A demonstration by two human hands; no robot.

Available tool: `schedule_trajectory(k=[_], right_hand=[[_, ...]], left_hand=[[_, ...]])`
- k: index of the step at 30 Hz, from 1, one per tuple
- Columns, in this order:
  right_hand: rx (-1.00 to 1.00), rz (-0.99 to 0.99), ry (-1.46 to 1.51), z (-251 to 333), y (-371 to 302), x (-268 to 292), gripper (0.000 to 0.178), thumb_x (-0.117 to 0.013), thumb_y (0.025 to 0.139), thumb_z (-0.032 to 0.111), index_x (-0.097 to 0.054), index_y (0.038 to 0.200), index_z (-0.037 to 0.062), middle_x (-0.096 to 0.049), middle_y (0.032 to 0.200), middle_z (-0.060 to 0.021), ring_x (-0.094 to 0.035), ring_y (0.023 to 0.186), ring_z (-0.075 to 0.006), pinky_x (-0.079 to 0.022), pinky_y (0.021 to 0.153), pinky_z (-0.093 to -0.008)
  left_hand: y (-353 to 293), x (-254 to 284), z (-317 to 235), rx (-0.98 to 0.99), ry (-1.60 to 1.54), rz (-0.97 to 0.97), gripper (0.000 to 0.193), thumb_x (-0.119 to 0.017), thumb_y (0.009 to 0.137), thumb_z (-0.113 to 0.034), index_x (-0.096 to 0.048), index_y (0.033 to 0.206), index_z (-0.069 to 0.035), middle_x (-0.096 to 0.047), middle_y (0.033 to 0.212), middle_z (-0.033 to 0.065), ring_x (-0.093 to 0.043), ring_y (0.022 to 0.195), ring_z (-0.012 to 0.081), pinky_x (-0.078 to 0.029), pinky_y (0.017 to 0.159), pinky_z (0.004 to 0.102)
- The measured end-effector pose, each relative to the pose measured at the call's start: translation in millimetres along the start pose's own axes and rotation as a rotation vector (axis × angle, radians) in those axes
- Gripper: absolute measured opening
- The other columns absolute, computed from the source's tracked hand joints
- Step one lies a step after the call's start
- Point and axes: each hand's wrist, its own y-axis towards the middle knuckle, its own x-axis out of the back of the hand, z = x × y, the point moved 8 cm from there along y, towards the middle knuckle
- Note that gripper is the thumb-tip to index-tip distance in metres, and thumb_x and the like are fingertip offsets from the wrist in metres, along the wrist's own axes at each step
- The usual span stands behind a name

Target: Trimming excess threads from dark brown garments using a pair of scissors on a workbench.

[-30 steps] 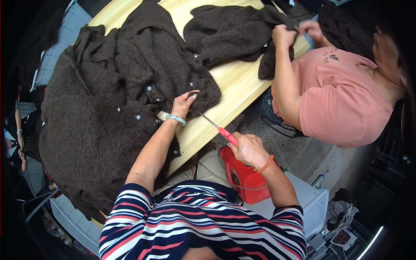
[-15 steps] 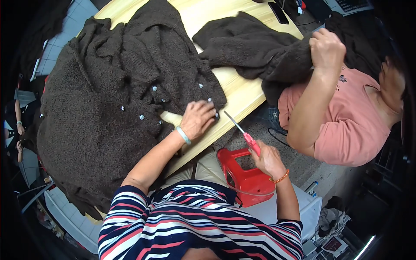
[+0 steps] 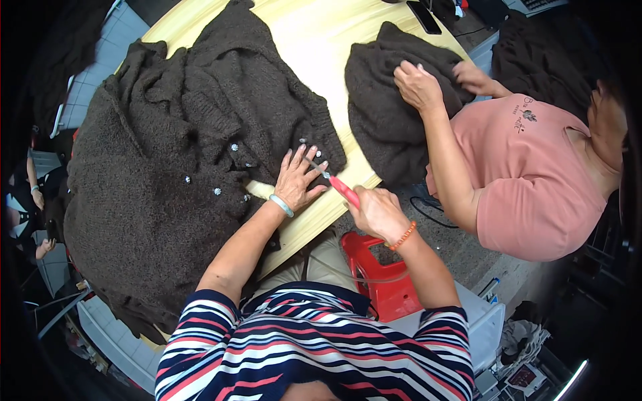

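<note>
A dark brown knitted garment [image 3: 154, 140] with several shiny, pale round buttons [image 3: 217, 192] spreads over the left of the wooden table. My left hand [image 3: 296, 179] lies on its edge with fingers spread, close to a few of these buttons. My right hand [image 3: 378, 212] is closed round the handle of a pink-handled tool [image 3: 344, 191] with a thin metal shaft. The shaft reaches over the cloth at the left hand's fingers; its tip is partly hidden among them. Whether it touches a button, I cannot tell.
Across the table [image 3: 314, 60], a person in a pink shirt [image 3: 528, 180] handles another dark knitted piece [image 3: 381, 100]. A phone [image 3: 424, 17] lies near the far edge. A red stool [image 3: 381, 281] stands by my right side. At far left, another person's hands show.
My right hand has brought the tool left and up, from beside the table onto the garment. The left hand's fingers have spread. The other person's dark piece has been drawn rightward into a bunch.
</note>
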Motion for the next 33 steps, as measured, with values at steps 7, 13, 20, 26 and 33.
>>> schedule_trajectory(k=[7, 13, 20, 26, 33], right_hand=[[-0.007, 0.216, 0.053, -51.9, -55.3, -5.3, 0.028, -0.063, 0.089, 0.029, -0.064, 0.095, 0.0011, -0.065, 0.082, -0.026, -0.065, 0.081, -0.0428, -0.051, 0.074, -0.0496], [-0.136, -0.296, 0.003, -55.3, -14.6, 43.6, 0.037, -0.062, 0.091, 0.031, -0.067, 0.078, -0.0028, -0.062, 0.069, -0.0265, -0.064, 0.07, -0.0442, -0.051, 0.064, -0.0505], [-0.153, -0.444, 0.314, -40.0, 103.3, 16.8, 0.031, -0.061, 0.09, 0.031, -0.066, 0.077, 0.0034, -0.065, 0.074, -0.0237, -0.064, 0.075, -0.0448, -0.051, 0.069, -0.0534], [-0.266, -0.479, 0.242, -46.5, 171.0, -6.9, 0.037, -0.071, 0.084, 0.02, -0.056, 0.11, -0.0012, -0.06, 0.108, -0.0273, -0.063, 0.095, -0.0454, -0.051, 0.082, -0.0513], [-0.162, -0.364, 0.141, -14.3, 189.8, -14.5, 0.032, -0.071, 0.085, 0.024, -0.061, 0.102, -0.0011, -0.062, 0.099, -0.0272, -0.067, 0.086, -0.042, -0.054, 0.077, -0.0478]], left_hand=[[0.7, 9.2, 7.5, 0.052, -0.121, -0.042, 0.046, -0.068, 0.086, -0.031, -0.061, 0.13, -0.019, -0.038, 0.151, 0.0154, -0.032, 0.141, 0.0378, -0.024, 0.113, 0.0551], [75.8, 86.7, 28.6, 0.143, -0.272, -0.403, 0.023, -0.072, 0.083, -0.017, -0.069, 0.102, -0.005, -0.067, 0.102, 0.0114, -0.062, 0.096, 0.0311, -0.05, 0.086, 0.04], [150.9, 84.7, 143.3, 0.555, 0.133, -0.148, 0.066, -0.07, 0.082, -0.015, -0.044, 0.142, -0.015, -0.038, 0.147, 0.0228, -0.054, 0.118, 0.0392, -0.049, 0.095, 0.0456], [171.5, 89.6, 185.1, 0.608, 0.299, 0.113, 0.07, -0.053, 0.084, -0.003, -0.035, 0.148, -0.028, -0.023, 0.153, 0.0308, -0.066, 0.099, 0.041, -0.055, 0.084, 0.0467], [177.2, 97.7, 200.8, 0.49, 0.297, -0.079, 0.037, -0.058, 0.081, -0.003, -0.059, 0.115, -0.016, -0.027, 0.151, 0.0281, -0.065, 0.099, 0.0426, -0.055, 0.083, 0.0477]])
